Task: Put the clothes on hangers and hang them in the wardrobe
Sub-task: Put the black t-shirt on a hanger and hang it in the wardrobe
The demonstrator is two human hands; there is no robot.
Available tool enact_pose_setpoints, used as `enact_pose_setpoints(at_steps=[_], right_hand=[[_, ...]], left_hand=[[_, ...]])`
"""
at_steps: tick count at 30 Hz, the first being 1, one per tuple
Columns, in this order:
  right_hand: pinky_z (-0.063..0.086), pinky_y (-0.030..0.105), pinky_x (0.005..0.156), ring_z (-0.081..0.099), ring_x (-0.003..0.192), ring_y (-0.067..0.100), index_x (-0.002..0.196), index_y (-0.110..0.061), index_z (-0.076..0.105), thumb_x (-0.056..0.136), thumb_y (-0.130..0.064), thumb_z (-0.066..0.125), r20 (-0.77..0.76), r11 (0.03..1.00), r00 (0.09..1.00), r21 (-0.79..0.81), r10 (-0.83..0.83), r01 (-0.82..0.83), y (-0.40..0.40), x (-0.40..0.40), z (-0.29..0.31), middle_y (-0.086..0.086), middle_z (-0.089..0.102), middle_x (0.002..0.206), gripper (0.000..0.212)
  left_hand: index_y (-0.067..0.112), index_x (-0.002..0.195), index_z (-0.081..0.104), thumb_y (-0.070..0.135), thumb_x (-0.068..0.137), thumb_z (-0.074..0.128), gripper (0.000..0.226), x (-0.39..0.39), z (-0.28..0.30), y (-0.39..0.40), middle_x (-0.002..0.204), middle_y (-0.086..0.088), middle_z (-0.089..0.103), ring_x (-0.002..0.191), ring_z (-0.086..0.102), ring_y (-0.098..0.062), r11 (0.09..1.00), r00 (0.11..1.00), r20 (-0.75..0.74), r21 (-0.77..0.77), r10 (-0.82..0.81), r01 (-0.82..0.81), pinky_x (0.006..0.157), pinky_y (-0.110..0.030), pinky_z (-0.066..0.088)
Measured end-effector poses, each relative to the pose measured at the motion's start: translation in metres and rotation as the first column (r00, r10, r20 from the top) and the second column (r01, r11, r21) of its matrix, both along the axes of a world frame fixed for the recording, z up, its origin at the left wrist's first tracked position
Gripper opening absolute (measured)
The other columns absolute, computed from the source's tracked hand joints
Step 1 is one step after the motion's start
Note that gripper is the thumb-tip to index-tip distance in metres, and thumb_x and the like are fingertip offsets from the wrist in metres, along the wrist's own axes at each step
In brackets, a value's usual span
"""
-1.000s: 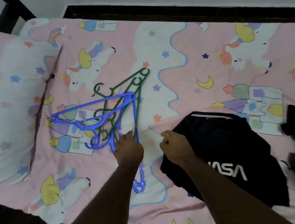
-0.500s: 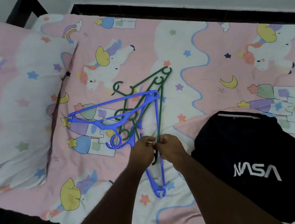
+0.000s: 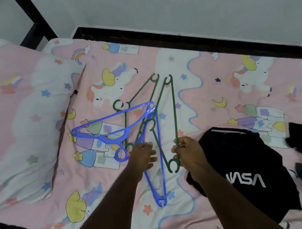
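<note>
- It was a home bedroom.
- A bed (image 3: 178,223) wore a pink unicorn-print sheet, with a matching pillow (image 3: 23,120).
- A dark bed frame (image 3: 194,40) stood against a plain wall (image 3: 170,1).
- Clothes (image 3: 248,169) and plastic hangers (image 3: 147,124) lay on the sheet.

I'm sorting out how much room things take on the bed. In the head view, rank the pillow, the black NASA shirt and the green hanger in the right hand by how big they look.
1. Pillow, largest, though cut off by the frame.
2. Black NASA shirt.
3. Green hanger, pinched by the right hand, thin and clearly smallest.
</note>
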State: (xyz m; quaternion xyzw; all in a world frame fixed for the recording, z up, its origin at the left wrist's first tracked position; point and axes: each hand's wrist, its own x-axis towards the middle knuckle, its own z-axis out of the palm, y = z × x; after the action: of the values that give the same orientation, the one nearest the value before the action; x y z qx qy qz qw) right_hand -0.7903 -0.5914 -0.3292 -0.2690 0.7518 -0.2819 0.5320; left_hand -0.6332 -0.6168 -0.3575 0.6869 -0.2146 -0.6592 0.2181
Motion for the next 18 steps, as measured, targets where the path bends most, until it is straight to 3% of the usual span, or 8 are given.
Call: enact_pose_setpoints(at_steps=[3,7,11,13,15,16,18], right_hand=[[0.051,0.036,0.067,0.059,0.065,0.020,0.094,-0.009,0.063,0.091,0.003,0.057,0.102,0.989,0.985,0.073,-0.138,0.131,0.018,-0.020,0.028,0.008,0.064,0.076,0.014],[0.055,0.038,0.067,0.061,0.068,0.023,0.103,-0.002,0.062,0.093,0.005,0.057,0.272,0.975,0.940,0.142,-0.206,0.172,0.046,-0.034,0.053,0.011,0.062,0.077,0.013],[0.052,0.032,0.067,0.059,0.080,0.025,0.100,-0.008,0.063,0.095,-0.001,0.059,0.269,0.969,0.934,0.138,-0.235,0.204,0.060,-0.056,0.063,0.013,0.063,0.087,0.009],[0.057,0.036,0.077,0.065,0.085,0.022,0.112,-0.014,0.061,0.095,-0.008,0.063,0.259,0.956,0.921,0.113,-0.290,0.270,0.056,-0.073,0.065,0.009,0.068,0.095,0.018],[0.057,0.041,0.084,0.066,0.094,0.022,0.131,-0.015,0.053,0.095,-0.011,0.066,0.244,0.936,0.905,0.054,-0.349,0.347,0.052,-0.095,0.060,0.008,0.067,0.110,0.039],[0.057,0.042,0.085,0.064,0.099,0.022,0.141,-0.015,0.047,0.094,-0.012,0.067,0.192,0.928,0.910,0.010,-0.367,0.372,0.051,-0.107,0.057,0.009,0.064,0.121,0.051],[0.053,0.044,0.096,0.057,0.117,0.026,0.150,-0.015,0.038,0.092,-0.017,0.071,-0.089,0.946,0.943,-0.076,-0.321,0.315,0.049,-0.134,0.048,0.010,0.050,0.144,0.067]], left_hand=[[0.017,0.109,0.060,0.030,0.103,0.054,0.015,-0.022,0.024,0.004,0.102,-0.008,0.074,0.080,0.072,-0.023,0.995,0.975,-0.219,0.096,0.019,0.002,0.072,-0.033,0.054],[0.012,0.116,0.063,0.007,0.101,0.054,0.019,-0.054,0.042,0.007,0.100,-0.009,0.075,0.078,0.073,-0.023,0.998,0.950,-0.308,0.042,0.057,-0.046,0.066,-0.031,0.056],[0.017,0.110,0.068,0.006,0.103,0.048,0.023,-0.074,0.058,0.004,0.088,-0.005,0.072,0.051,0.046,-0.012,0.986,0.981,-0.167,-0.153,-0.099,0.073,0.047,-0.021,0.032],[0.014,0.114,0.068,0.007,0.104,0.047,0.025,-0.079,0.058,-0.001,0.081,-0.004,0.071,0.043,0.033,-0.008,0.946,0.975,-0.049,-0.257,-0.216,0.196,0.042,-0.019,0.025],[0.013,0.117,0.068,0.004,0.103,0.047,0.027,-0.083,0.062,-0.006,0.078,-0.005,0.069,0.038,0.033,-0.004,0.892,0.943,0.051,-0.311,-0.329,0.328,0.039,-0.015,0.026],[0.012,0.118,0.068,0.002,0.102,0.047,0.028,-0.086,0.064,-0.008,0.078,-0.007,0.067,0.037,0.035,-0.002,0.865,0.923,0.081,-0.325,-0.377,0.382,0.039,-0.013,0.027],[0.009,0.119,0.067,-0.002,0.102,0.046,0.030,-0.090,0.066,-0.013,0.079,-0.012,0.064,0.036,0.041,0.000,0.819,0.889,0.111,-0.352,-0.445,0.454,0.040,-0.011,0.027]])
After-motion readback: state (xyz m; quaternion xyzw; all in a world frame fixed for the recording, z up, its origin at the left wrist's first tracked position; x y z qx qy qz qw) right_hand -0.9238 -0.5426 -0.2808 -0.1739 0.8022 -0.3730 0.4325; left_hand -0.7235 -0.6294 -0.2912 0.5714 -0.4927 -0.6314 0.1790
